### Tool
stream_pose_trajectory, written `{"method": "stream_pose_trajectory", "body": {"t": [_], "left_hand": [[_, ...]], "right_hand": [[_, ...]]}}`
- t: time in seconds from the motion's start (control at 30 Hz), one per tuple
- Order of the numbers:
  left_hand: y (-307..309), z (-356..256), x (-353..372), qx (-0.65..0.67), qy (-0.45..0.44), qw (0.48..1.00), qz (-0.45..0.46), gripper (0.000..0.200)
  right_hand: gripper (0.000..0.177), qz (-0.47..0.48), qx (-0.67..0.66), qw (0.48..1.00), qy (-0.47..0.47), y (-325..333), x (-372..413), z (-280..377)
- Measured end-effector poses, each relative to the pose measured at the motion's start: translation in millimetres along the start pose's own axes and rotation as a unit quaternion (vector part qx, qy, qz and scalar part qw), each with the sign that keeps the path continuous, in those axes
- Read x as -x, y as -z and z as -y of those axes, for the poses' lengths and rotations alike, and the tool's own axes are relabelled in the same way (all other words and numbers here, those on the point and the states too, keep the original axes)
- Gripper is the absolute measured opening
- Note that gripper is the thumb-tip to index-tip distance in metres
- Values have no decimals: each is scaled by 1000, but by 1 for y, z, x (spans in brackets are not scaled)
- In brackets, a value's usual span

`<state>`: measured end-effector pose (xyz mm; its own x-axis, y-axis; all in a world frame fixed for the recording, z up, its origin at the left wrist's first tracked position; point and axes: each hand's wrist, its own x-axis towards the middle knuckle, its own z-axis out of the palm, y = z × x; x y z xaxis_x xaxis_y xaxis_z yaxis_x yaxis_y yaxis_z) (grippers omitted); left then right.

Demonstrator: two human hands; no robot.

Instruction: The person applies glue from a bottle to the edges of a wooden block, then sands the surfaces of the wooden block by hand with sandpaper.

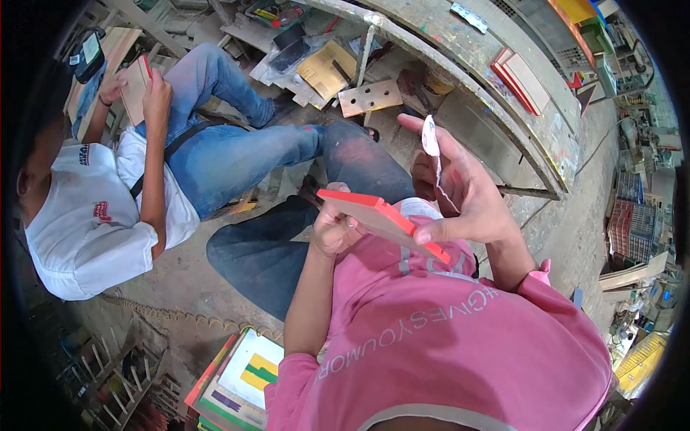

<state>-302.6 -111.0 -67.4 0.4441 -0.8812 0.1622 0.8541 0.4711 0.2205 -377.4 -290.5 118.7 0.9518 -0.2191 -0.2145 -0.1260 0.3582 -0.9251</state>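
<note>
My left hand (pixel 333 231) is closed around the near-left end of a flat board (pixel 381 218) with bright red painted edges and a greyish face. The board is tilted in front of my pink shirt. My right hand (pixel 471 188) is at the other end, its thumb against the board's red edge. Its fingers are raised and hold a bent strip of sandpaper (pixel 430 138), white on the back with a brownish torn edge. Part of the strip is hidden by the fingers.
At left a seated co-worker (pixel 108 208) in a white shirt holds a similar red-edged board (pixel 135 87). A worn workbench (pixel 431 43) bears stacked red-edged boards (pixel 521 80). A wooden piece with holes (pixel 370 98) lies below it. Painted panels (pixel 244 366) stand at lower left, near a coiled hose (pixel 172 312).
</note>
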Motion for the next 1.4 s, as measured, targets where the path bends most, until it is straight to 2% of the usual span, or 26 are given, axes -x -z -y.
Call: {"method": "stream_pose_trajectory", "body": {"t": [0.1,0.17,0.2,0.27,0.33,0.4,0.43,0.47,0.53,0.57,0.6,0.63,0.67,0.73,0.83,0.87,0.93,0.97,1.03,1.17,1.27,1.33,1.4], "left_hand": [[5,1,5,1,28,1000,-4,52],[20,4,11,-145,48,988,20,53],[15,2,10,-141,50,989,21,53],[5,-3,4,-219,102,970,43,56],[-10,-5,-3,-232,89,968,20,57],[-18,-7,-8,-246,72,967,-9,57],[-19,-9,-11,-273,45,960,-40,57],[-20,-11,-15,-299,19,951,-70,57],[-16,-12,-20,-327,1,940,-99,53],[-9,-11,-22,-339,12,931,-134,52],[-5,-10,-24,-350,24,921,-169,51],[-4,-10,-25,-349,24,921,-171,51],[-5,-11,-26,-343,59,912,-216,49],[-6,-14,-27,-328,128,885,-306,45],[4,-12,-25,-323,182,870,-325,42],[7,-12,-24,-322,182,869,-329,42],[1,-18,-27,-365,206,867,-270,41],[-3,-22,-30,-364,207,866,-273,41],[-8,-27,-34,-372,214,872,-234,40],[5,-23,-31,-355,192,884,-235,38],[21,-17,-27,-384,186,883,-194,46],[22,-15,-26,-437,117,876,-168,46],[19,-10,-22,-392,151,885,-202,47]], "right_hand": [[119,2,17,1000,11,-4,-2,0],[109,48,15,998,32,0,-8,1],[109,45,17,998,30,0,-11,3],[83,-92,79,992,23,2,-19,11],[80,-133,130,979,84,17,-23,4],[85,-185,135,966,120,24,-22,6],[89,-220,245,932,151,39,-22,-2],[70,-254,318,892,199,54,-26,-13],[45,-252,390,864,192,81,-29,-23],[30,-265,514,774,257,87,-32,-31],[30,-262,515,775,255,91,-34,-40],[35,-194,567,756,264,94,-36,-51],[40,-124,614,731,272,98,-37,-64],[49,-49,592,777,210,108,-34,-113],[41,7,453,887,91,99,-31,-153],[41,10,451,888,89,102,-31,-158],[39,76,542,834,70,101,-37,-154],[39,100,554,825,53,101,-40,-151],[39,123,543,827,76,95,-48,-156],[37,202,497,835,123,71,-79,-160],[37,248,447,848,136,47,-95,-160],[37,255,453,842,143,52,-94,-164],[37,262,477,826,146,72,-82,-160]]}}
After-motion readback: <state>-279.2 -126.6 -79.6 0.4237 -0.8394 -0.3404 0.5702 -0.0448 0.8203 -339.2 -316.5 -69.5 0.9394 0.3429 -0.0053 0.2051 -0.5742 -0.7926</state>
